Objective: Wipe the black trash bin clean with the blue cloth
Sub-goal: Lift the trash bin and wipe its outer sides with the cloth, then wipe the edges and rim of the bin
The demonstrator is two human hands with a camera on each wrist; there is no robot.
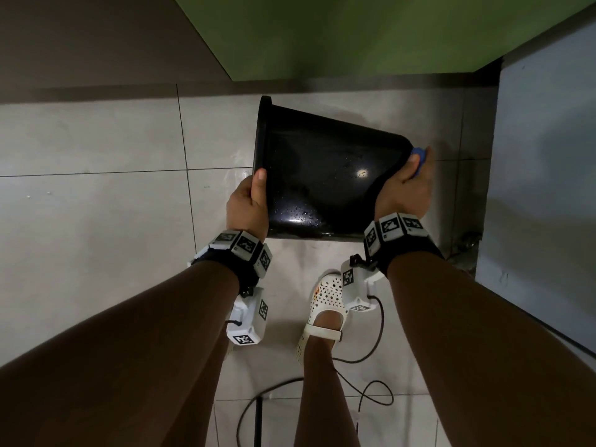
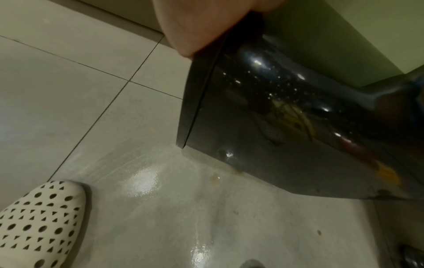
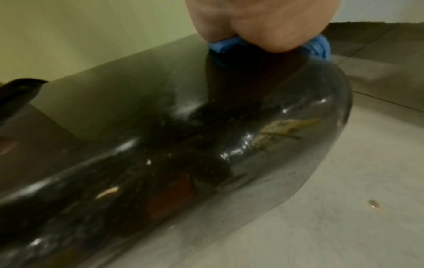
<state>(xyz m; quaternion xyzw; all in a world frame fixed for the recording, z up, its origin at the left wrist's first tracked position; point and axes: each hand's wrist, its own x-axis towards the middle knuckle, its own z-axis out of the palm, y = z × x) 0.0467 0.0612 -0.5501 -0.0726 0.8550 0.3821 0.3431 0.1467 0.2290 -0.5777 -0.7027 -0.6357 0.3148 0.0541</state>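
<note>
The black trash bin (image 1: 322, 175) is held on its side above the tiled floor, rim to the left and base to the right, with water drops on its glossy wall. My left hand (image 1: 250, 201) grips the rim (image 2: 197, 90), thumb on the outside. At the base end, my right hand (image 1: 408, 185) clutches the blue cloth (image 1: 419, 156) and presses it against the bin. In the right wrist view the cloth (image 3: 316, 47) bulges out under the palm onto the bin wall (image 3: 206, 145). The fingers of both hands are mostly hidden.
A green cabinet front (image 1: 354, 33) stands beyond the bin and a grey wall (image 1: 541, 156) is at the right. The floor (image 2: 160, 199) under the bin is wet. My foot in a white perforated shoe (image 1: 322, 304) is below, with black cables (image 1: 371, 375) trailing.
</note>
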